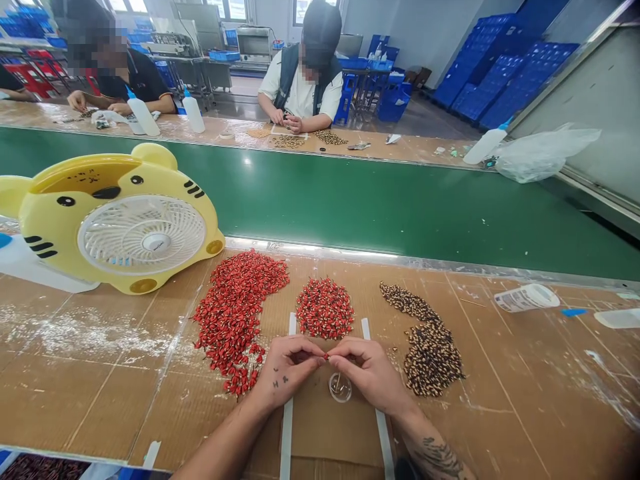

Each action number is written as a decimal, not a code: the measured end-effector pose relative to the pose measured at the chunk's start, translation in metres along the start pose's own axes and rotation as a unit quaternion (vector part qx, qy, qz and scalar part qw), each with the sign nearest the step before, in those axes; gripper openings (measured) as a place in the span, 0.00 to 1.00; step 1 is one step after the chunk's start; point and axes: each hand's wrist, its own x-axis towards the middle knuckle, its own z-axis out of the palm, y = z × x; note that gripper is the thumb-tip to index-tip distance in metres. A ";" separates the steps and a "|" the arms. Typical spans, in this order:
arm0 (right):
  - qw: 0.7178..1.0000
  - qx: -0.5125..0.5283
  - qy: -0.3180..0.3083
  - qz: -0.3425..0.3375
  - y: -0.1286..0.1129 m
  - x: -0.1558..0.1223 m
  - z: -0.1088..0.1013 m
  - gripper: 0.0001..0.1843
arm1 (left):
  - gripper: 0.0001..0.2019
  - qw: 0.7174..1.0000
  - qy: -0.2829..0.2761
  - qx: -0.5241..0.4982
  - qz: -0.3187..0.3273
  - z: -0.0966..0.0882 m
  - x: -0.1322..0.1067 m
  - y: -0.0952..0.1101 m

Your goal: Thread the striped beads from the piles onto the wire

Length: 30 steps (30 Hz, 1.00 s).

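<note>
My left hand point(287, 372) and my right hand point(369, 373) meet fingertip to fingertip over a cardboard work mat point(325, 427). Both are pinched on one small red part point(326, 357) held between them. Just beyond my fingers lies a small heap of red parts point(325, 308). A larger spread of red parts point(235, 313) runs to the left. A pile of dark brown parts point(427, 347) lies to the right. A little clear round dish point(340, 388) sits under my right hand.
A yellow tiger-shaped fan point(117, 223) stands at the left. The green conveyor belt point(400, 207) runs across behind the bench. Two people work on the far side beside white squeeze bottles point(193, 112). A plastic bag point(543, 153) and a fallen bottle point(525, 297) lie at the right.
</note>
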 end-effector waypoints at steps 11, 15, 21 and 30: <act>1.000 -0.004 -0.013 0.011 0.000 0.002 0.001 0.09 | 0.04 0.998 -0.011 -0.032 -0.048 0.002 0.000 0.003; 1.000 -0.024 0.005 -0.010 0.002 0.002 0.002 0.09 | 0.05 0.999 0.000 -0.017 -0.040 0.004 0.002 0.003; 0.994 -0.014 0.095 -0.061 0.017 0.001 -0.013 0.09 | 0.05 0.996 0.015 0.091 -0.002 0.005 0.009 0.012; 0.984 -0.042 0.154 -0.085 0.025 -0.004 -0.031 0.11 | 0.13 0.947 -0.020 0.295 0.127 0.018 0.057 0.035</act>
